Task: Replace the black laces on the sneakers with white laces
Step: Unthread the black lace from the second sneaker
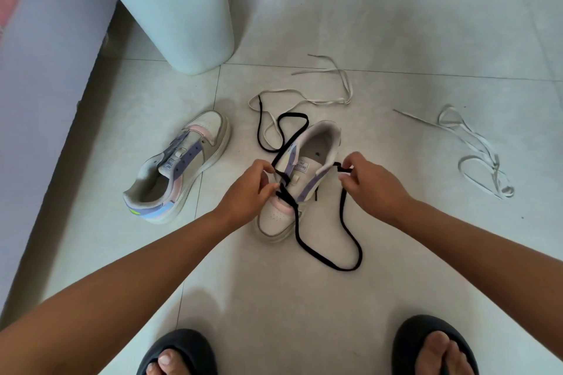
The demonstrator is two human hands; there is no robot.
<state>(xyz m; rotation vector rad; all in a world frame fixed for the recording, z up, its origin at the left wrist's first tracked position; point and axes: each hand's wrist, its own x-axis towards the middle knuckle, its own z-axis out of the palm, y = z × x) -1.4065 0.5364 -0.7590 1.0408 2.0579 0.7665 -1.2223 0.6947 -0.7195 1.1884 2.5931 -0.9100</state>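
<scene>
Black lace is being drawn out of the sneaker that lies on the floor between the two hands, its toe turned toward the person. The lace is pinched by the fingers of the left hand at the eyelets, near the crossing over the tongue, while another part of the same lace is pinched by the curled fingers of the right hand just beside the sneaker's far edge. A long slack loop of the lace trails on the tiles in front of the toe, and another length curls past the heel. Only the lowest eyelets appear to be threaded, so the unlacing step is judged to be nearly done on this sneaker. The second sneaker, well apart to the left, is seen without any lace. One white lace lies beyond the heel, partly under the black one, and a second white lace lies well apart to the right. A pale bin stands at the back. The next move is judged to call for the last crossings to be pulled free, the black lace to be laid aside, and a white lace to be taken up by its tip for threading.
</scene>
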